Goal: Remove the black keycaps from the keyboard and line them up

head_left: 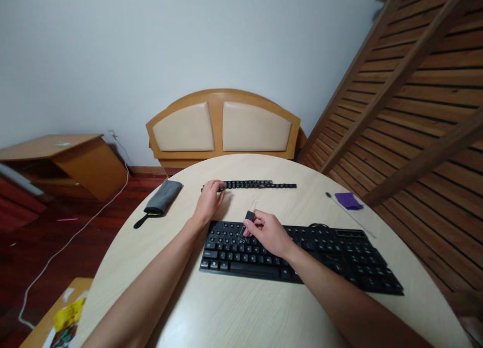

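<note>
A black keyboard (245,270) lies across the table, its upper left part showing sockets without keycaps. Beyond it, loose black keycaps (249,184) are lined up in rows. My left hand (211,199) is at the left end of these rows, fingers bent down and closed around a keycap (221,189) that they partly hide. Over the keyboard's upper left part, my right hand (269,232) grips a keycap puller (249,216) by its black handle. The puller's wire prongs point away from me, with nothing visible between them.
A grey cloth pouch (164,197) with a black strap lies at the left table edge. On the right are a purple cloth (349,201) and a thin stick-like brush (349,212). A padded wooden headboard (217,121) stands behind the round table (188,307).
</note>
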`<state>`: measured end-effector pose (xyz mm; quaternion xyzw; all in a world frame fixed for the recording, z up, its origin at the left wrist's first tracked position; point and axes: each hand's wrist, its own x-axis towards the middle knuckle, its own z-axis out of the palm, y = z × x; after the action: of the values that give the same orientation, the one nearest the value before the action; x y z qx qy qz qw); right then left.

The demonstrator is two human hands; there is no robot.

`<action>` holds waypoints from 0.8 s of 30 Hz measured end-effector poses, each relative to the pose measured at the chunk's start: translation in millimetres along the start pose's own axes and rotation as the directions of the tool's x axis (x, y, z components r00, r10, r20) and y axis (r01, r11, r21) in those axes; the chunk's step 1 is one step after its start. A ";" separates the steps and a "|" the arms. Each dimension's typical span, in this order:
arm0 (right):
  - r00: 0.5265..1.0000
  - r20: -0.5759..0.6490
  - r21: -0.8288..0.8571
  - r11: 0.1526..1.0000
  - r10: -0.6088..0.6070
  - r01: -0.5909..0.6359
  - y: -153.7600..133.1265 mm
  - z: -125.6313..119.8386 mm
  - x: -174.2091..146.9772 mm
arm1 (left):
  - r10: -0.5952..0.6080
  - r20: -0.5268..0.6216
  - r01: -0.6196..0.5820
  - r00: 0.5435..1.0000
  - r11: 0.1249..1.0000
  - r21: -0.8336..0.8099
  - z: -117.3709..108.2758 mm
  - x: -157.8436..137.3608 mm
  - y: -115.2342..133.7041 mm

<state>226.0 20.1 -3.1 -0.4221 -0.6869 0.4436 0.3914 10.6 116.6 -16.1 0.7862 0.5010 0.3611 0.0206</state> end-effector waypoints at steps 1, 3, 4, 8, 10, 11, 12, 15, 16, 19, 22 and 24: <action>1.000 -0.018 -0.001 1.000 -0.006 0.006 1.5 0.3 0.0 | 0.002 0.018 -0.001 1.000 1.000 -0.014 -2.8 -5.5 7.9; 0.998 -0.062 -0.002 1.000 -0.014 0.014 3.4 0.8 -0.1 | 0.004 0.071 0.000 0.997 0.999 -0.046 -7.4 -20.3 25.1; 0.996 -0.084 -0.006 1.000 -0.020 0.020 3.5 0.8 -0.4 | -0.023 0.115 0.033 0.993 0.995 -0.093 -9.2 -29.2 33.7; 0.987 -0.138 -0.098 0.993 -0.077 0.064 -3.5 -1.9 -4.4 | -0.054 0.241 0.101 0.969 0.977 -0.187 -12.4 -64.3 61.3; 0.985 -0.142 -0.154 0.985 -0.093 0.071 -8.1 -3.9 -8.2 | -0.041 0.240 0.084 0.970 0.982 -0.169 -13.1 -75.7 68.2; 0.985 -0.143 -0.174 0.982 -0.094 0.068 -9.5 -4.7 -10.5 | -0.036 0.232 0.075 0.972 0.984 -0.161 -13.6 -79.1 70.1; 0.986 -0.142 -0.188 0.980 -0.090 0.063 -10.0 -5.3 -12.8 | -0.033 0.224 0.069 0.974 0.985 -0.157 -14.2 -81.1 71.1; 0.988 -0.136 -0.212 0.977 -0.068 0.038 -7.2 -5.7 -19.1 | -0.028 0.220 0.066 0.975 0.984 -0.166 -17.0 -81.8 71.9; 0.989 -0.135 -0.215 0.976 -0.062 0.031 -5.6 -5.6 -20.6 | -0.027 0.223 0.067 0.974 0.983 -0.171 -18.2 -81.3 72.1; 0.991 -0.117 -0.200 0.979 -0.058 0.034 -2.4 -4.9 -22.4 | -0.024 0.236 0.069 0.971 0.981 -0.183 -22.3 -80.9 74.3; 0.995 -0.076 -0.175 0.984 -0.060 0.045 -2.2 -4.5 -21.0 | -0.007 0.268 0.055 0.963 0.984 -0.170 -27.3 -82.9 78.3; 0.997 -0.056 -0.170 0.985 -0.054 0.043 -2.2 -4.6 -19.6 | 0.018 0.288 0.031 0.957 0.986 -0.163 -31.1 -84.4 81.1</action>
<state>236.3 2.7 -2.9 -0.4500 -0.7198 0.3614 0.3856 35.0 -1.7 -7.4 0.8244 0.4634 0.2828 0.1600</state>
